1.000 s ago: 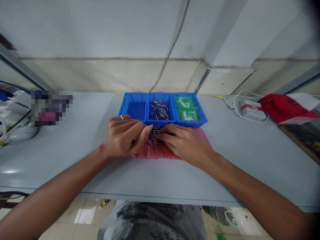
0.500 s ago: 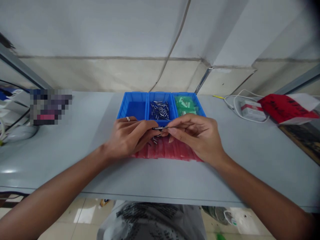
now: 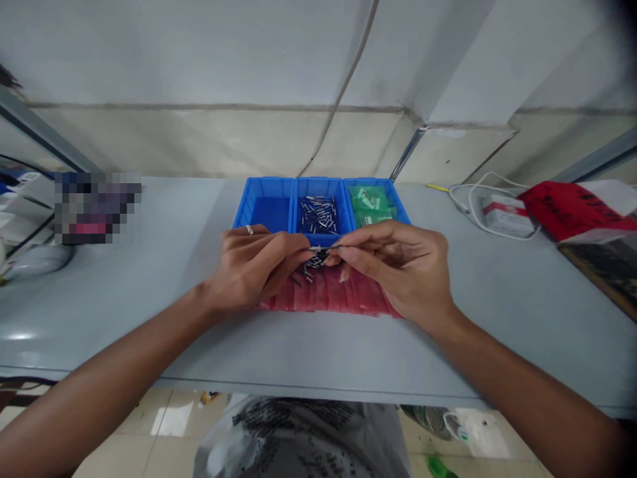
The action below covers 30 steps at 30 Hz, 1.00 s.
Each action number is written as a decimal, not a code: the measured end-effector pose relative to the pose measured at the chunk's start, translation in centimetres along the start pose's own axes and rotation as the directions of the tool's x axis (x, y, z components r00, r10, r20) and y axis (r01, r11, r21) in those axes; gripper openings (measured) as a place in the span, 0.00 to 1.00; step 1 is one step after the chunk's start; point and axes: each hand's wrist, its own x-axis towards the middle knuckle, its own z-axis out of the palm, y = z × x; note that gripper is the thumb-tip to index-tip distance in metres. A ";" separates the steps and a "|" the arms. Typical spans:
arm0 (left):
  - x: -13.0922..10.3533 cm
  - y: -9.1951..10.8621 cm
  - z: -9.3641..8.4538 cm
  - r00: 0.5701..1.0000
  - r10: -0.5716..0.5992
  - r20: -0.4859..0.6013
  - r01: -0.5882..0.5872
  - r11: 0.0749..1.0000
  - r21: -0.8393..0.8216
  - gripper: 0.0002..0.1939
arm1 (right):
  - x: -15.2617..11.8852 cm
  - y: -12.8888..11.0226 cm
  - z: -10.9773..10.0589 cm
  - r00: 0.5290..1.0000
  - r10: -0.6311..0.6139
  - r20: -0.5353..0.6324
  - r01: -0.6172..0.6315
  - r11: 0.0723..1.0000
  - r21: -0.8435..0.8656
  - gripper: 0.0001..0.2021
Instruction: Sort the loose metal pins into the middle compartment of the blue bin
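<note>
I pinch a slim metal pin (image 3: 318,249) between my left hand (image 3: 261,265) and right hand (image 3: 405,265), over red plastic (image 3: 331,295), near the middle blue bin (image 3: 318,187).

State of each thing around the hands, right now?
Slim metal piece: held roughly level.
Left hand: pinched on its left end.
Right hand: pinched on its right end.
Left blue plastic bin: open-topped, floor showing.
Middle blue plastic bin: holding loose metal pins.
Right blue plastic bin: holding green plastic bags.
Red plastic film: wrinkled, under a loose metal pile.
</note>
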 end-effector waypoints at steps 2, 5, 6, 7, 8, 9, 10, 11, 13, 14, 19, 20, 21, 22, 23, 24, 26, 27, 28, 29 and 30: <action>0.0 0.0 -0.1 1.000 0.007 0.028 -0.007 1.000 -0.016 0.05 | 0.0 0.0 0.0 1.000 -0.001 -0.007 0.001 1.000 -0.014 0.05; 0.0 0.0 -0.1 0.999 -0.022 0.028 0.022 1.000 -0.005 0.05 | 0.1 0.0 0.1 1.000 -0.020 -0.017 0.020 1.000 0.008 0.05; -0.1 -0.1 -0.1 0.999 -0.027 0.018 0.027 1.000 0.001 0.04 | 0.1 -0.1 0.1 0.999 -0.029 -0.020 0.029 0.999 0.024 0.05; -0.1 -0.1 -0.1 1.000 -0.030 0.009 0.030 1.000 0.004 0.04 | 0.1 -0.1 0.2 0.999 -0.030 -0.020 0.031 0.999 0.038 0.05; -0.1 -0.1 -0.1 1.000 -0.029 0.006 0.029 1.000 0.003 0.04 | 0.1 -0.2 0.2 1.000 -0.025 -0.015 0.026 0.999 0.046 0.05; -0.2 -0.1 -0.1 1.000 -0.026 0.005 0.026 1.000 -0.002 0.03 | 0.1 -0.3 0.2 1.000 -0.015 -0.008 0.016 0.999 0.046 0.05; -0.2 -0.1 -0.1 1.000 -0.024 0.006 0.024 1.000 -0.008 0.03 | 0.2 -0.4 0.2 1.000 -0.002 0.004 0.002 0.999 0.040 0.05; -0.2 -0.2 -0.1 1.000 -0.024 0.005 0.024 1.000 -0.013 0.03 | 0.2 -0.5 0.2 1.000 0.008 0.014 -0.008 1.000 0.029 0.05; -0.1 -0.2 -0.1 1.000 -0.023 0.012 0.023 1.000 -0.019 0.04 | 0.2 -0.6 0.2 1.000 0.007 0.022 -0.007 1.000 0.001 0.05; -0.1 -0.2 -0.2 1.000 -0.022 0.015 0.022 1.000 -0.020 0.04 | 0.2 -0.6 0.1 1.000 0.003 0.022 -0.003 1.000 -0.013 0.06; 0.0 -0.2 -0.2 0.999 -0.018 0.036 0.018 1.000 -0.017 0.06 | 0.2 -0.8 0.0 0.999 0.030 0.026 -0.029 0.998 -0.063 0.05; 0.0 -0.2 -0.2 0.999 -0.016 0.038 0.017 1.000 -0.020 0.07 | 0.2 -0.8 0.0 0.999 0.030 0.023 -0.029 0.997 -0.066 0.05; 0.0 -0.2 -0.1 0.999 -0.013 0.037 0.013 1.000 -0.023 0.07 | 0.2 -0.8 0.0 0.999 0.031 0.022 -0.029 0.997 -0.066 0.05; 0.0 -0.2 -0.1 0.999 -0.011 0.035 0.012 1.000 -0.025 0.07 | 0.2 -0.8 0.1 0.999 0.029 0.019 -0.028 0.998 -0.064 0.05; 0.0 -0.2 -0.1 0.999 -0.012 0.035 0.012 1.000 -0.024 0.07 | 0.2 -0.8 0.1 0.999 0.029 0.016 -0.028 0.998 -0.060 0.05; 0.0 -0.2 -0.2 0.999 -0.013 0.036 0.013 1.000 -0.023 0.07 | 0.2 -0.8 0.1 0.999 0.029 0.013 -0.028 0.998 -0.054 0.05; 0.0 -0.2 -0.2 0.999 -0.014 0.043 0.015 1.000 -0.019 0.07 | 0.2 -0.7 0.1 1.000 0.029 0.009 -0.029 0.999 -0.045 0.05; 0.0 -0.2 -0.2 0.999 -0.014 0.044 0.015 1.000 -0.018 0.08 | 0.2 -0.7 0.2 0.999 0.031 0.010 -0.031 0.999 -0.044 0.05; 0.0 -0.1 -0.2 0.999 -0.015 0.045 0.016 1.000 -0.017 0.08 | 0.2 -0.6 0.2 1.000 0.029 0.007 -0.029 0.999 -0.043 0.05; -0.1 -0.1 -0.1 0.999 -0.020 0.046 0.021 1.000 -0.015 0.08 | 0.2 -0.6 0.2 1.000 0.023 0.003 -0.023 0.999 -0.042 0.05; -0.1 -0.1 -0.1 0.999 -0.029 0.039 0.029 1.000 -0.009 0.08 | 0.2 -0.5 0.2 1.000 0.019 -0.001 -0.019 0.999 -0.041 0.05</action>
